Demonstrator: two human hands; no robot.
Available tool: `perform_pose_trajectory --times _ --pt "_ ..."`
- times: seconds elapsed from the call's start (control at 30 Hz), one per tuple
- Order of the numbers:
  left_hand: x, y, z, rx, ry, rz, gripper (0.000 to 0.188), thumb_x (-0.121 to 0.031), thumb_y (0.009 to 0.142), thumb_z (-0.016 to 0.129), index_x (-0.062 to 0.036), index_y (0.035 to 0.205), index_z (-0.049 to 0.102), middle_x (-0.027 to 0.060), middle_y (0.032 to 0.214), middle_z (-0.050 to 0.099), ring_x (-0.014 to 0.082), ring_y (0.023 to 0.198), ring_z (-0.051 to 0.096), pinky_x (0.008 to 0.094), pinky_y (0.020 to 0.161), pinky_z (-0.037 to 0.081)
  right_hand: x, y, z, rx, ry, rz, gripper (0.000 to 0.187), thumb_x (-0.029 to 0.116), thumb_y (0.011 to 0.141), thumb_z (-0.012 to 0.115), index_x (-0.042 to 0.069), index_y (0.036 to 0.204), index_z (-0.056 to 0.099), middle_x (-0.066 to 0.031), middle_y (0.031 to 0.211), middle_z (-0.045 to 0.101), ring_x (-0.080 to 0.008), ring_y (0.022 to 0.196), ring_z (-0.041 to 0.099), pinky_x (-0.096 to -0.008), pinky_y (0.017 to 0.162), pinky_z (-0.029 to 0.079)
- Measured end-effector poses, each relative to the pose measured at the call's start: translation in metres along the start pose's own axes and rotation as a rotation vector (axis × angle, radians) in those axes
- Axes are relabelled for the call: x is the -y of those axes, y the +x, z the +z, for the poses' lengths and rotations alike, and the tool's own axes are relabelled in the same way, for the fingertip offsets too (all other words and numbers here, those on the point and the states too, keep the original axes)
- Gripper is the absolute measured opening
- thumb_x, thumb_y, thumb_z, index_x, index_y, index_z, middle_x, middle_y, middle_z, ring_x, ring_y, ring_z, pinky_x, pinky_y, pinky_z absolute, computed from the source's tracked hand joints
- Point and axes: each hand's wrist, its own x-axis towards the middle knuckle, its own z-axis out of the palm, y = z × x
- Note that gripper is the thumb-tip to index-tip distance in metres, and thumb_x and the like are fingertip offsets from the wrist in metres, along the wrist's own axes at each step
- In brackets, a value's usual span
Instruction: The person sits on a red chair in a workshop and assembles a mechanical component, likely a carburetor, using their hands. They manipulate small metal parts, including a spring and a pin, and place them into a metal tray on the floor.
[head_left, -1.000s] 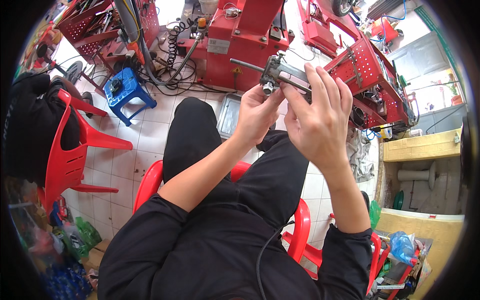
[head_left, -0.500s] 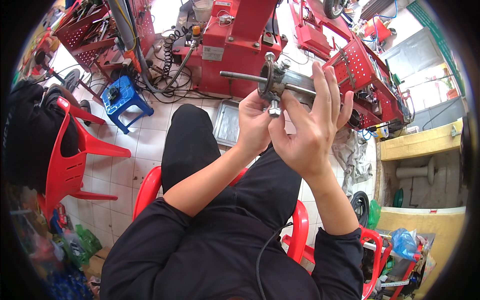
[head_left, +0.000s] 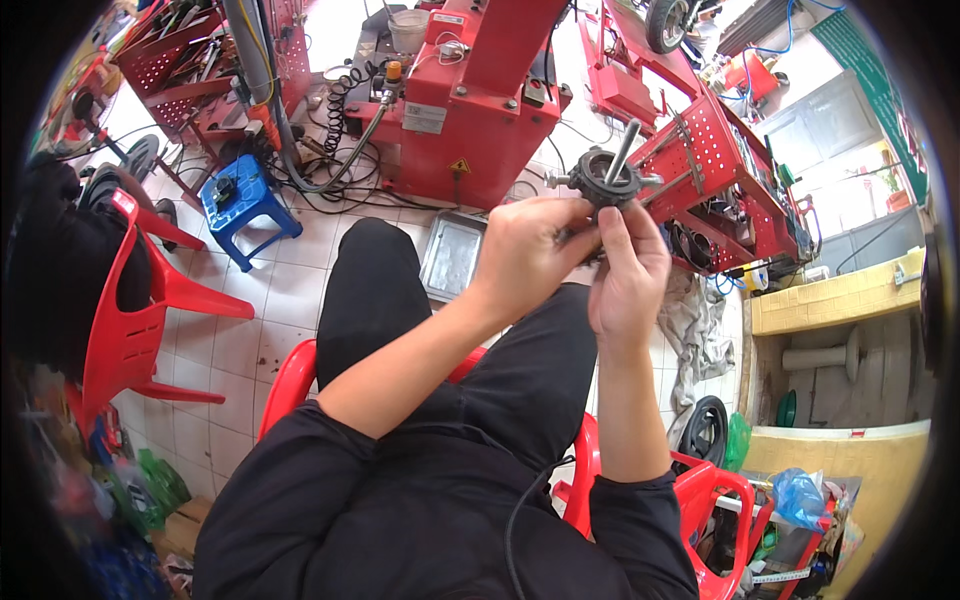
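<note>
In front of me I hold up a dark metal ring tool (head_left: 597,180) with bolts sticking out of its sides and a threaded rod (head_left: 626,148) rising from its middle. My left hand (head_left: 535,245) is closed at the ring's lower left side, its fingers partly hidden. The fingers of my right hand (head_left: 630,265) are closed at the underside of the ring, with the thumb pressed just below the rim. The ring faces up and away from me, the rod tilting to the upper right. My hands hide most of the tool's lower body.
A red machine (head_left: 475,130) stands ahead, cables and a hose beside it. At left are a blue stool (head_left: 245,205) and a red chair (head_left: 130,310). A grey metal tray (head_left: 450,258) lies on the floor. Red perforated tool cart (head_left: 715,140) and grey cloth (head_left: 695,330) are at right.
The tool has turned from lying sideways, rod pointing left, to ring and rod facing up. It has shifted right. My right hand's spread fingers have closed in under the ring.
</note>
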Motion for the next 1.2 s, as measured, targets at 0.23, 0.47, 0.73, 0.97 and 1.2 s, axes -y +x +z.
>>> perform_pose_trajectory --times 0.23,0.47,0.73,0.97,1.2 --pt "0.036 0.007 -0.021 0.240 -0.183 -0.468 0.015 -0.005 0.080 0.068 0.0063 0.089 0.068 0.0098 0.076 0.069 0.0113 0.066 0.064 0.0239 0.058 0.051 -0.060 0.011 -0.011 -0.085 0.356 0.232 0.012 0.008 0.091 0.058 0.001 0.101 0.061 -0.0051 0.092 0.065 -0.0097 0.078 0.060 -0.0221 0.070 0.047" --pt "0.103 0.004 -0.016 0.115 -0.118 -0.510 0.019 -0.010 0.082 0.068 0.0052 0.093 0.066 0.0077 0.074 0.067 0.0086 0.066 0.062 0.0218 0.060 0.049 -0.118 0.038 -0.024 -0.093 0.342 0.425 0.009 0.007 0.089 0.059 0.003 0.097 0.060 -0.0025 0.089 0.064 -0.0073 0.077 0.058 -0.0214 0.071 0.045" --pt "0.163 -0.022 0.009 -0.209 -0.681 -1.139 0.026 -0.014 0.084 0.069 -0.0060 0.106 0.057 -0.0061 0.062 0.050 0.0021 0.039 0.033 0.0204 0.036 0.024 -0.188 0.046 -0.039 -0.124 0.217 0.458 0.009 0.009 0.091 0.058 0.001 0.094 0.060 -0.0031 0.088 0.062 -0.0075 0.078 0.056 -0.0214 0.070 0.044" --pt "0.197 -0.041 0.012 -0.287 -0.826 -1.257 0.024 -0.013 0.086 0.066 -0.0128 0.107 0.055 -0.0074 0.068 0.051 0.0021 0.042 0.031 0.0192 0.038 0.025 -0.216 0.049 -0.050 -0.124 0.141 0.572 0.013 0.012 0.089 0.059 -0.001 0.092 0.059 -0.0022 0.085 0.061 -0.0074 0.076 0.054 -0.0214 0.066 0.042" --pt "0.214 -0.043 0.010 -0.240 -0.913 -1.312 0.015 -0.014 0.089 0.062 -0.0156 0.103 0.055 -0.0081 0.073 0.050 0.0013 0.044 0.032 0.0184 0.038 0.025 -0.230 0.052 -0.062 -0.082 0.066 0.649 0.010 0.011 0.089 0.059 0.002 0.093 0.062 -0.0010 0.086 0.063 -0.0064 0.074 0.057 -0.0196 0.069 0.044"
